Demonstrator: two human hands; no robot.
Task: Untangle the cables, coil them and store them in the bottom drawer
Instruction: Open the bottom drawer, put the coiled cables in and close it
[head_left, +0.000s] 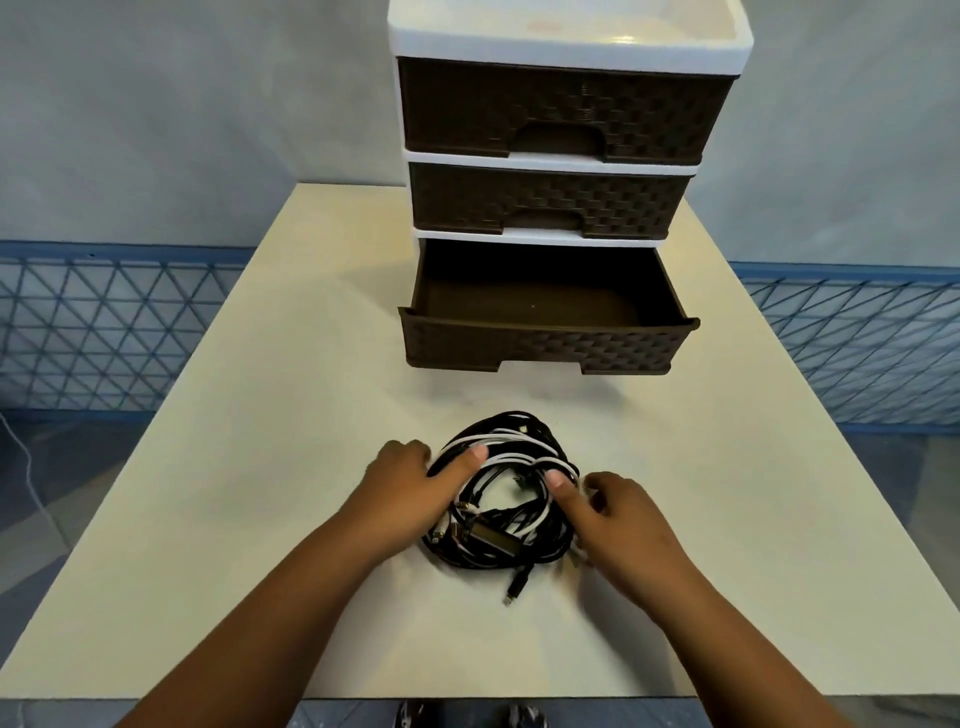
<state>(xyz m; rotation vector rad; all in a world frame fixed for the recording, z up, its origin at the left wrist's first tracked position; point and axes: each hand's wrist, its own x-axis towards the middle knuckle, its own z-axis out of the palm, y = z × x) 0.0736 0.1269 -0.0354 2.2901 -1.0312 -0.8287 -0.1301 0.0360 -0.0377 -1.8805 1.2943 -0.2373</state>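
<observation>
Gripping the cable bundle (501, 499) at table (260, 467) centre, left hand (410, 480) and right hand (618, 514) clamp opposite sides; lift level toward twelve o'clock into the open bottom drawer (545, 338), minding loose plugs.

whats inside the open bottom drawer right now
The bottom drawer shows only its bare dark floor; the cables lie on the table. Its back part, under the cabinet, is hidden.

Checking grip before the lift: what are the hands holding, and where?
Both hold the cable bundle: left hand grips its left edge, right hand its right edge.
</observation>
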